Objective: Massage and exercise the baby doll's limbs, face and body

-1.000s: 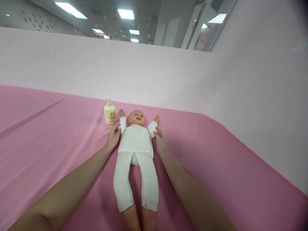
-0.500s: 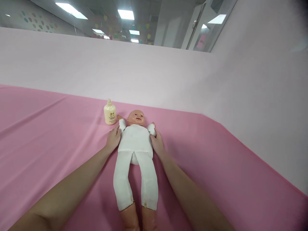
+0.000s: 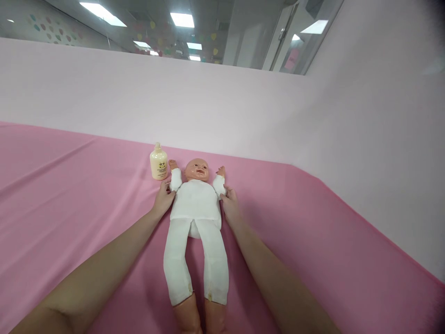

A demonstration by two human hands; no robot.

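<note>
Both bare arms reached forward; the left hand [image 3: 162, 200] and right hand [image 3: 230, 207] pressed the white-clothed plastic baby doll's [image 3: 196, 204] sides.

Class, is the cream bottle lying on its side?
No, the bottle stands upright on the pink cloth beside the doll.

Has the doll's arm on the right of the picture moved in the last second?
Yes. The doll's arm first dropped toward the body, then rose again, ending nearer the head than before; the bottle stayed put.

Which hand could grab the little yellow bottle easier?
Probably the left hand. It rests at the baby doll's sleeve on the same side as the cream bottle, which stands just beyond its fingertips. The right hand would have to cross over the doll.
</note>
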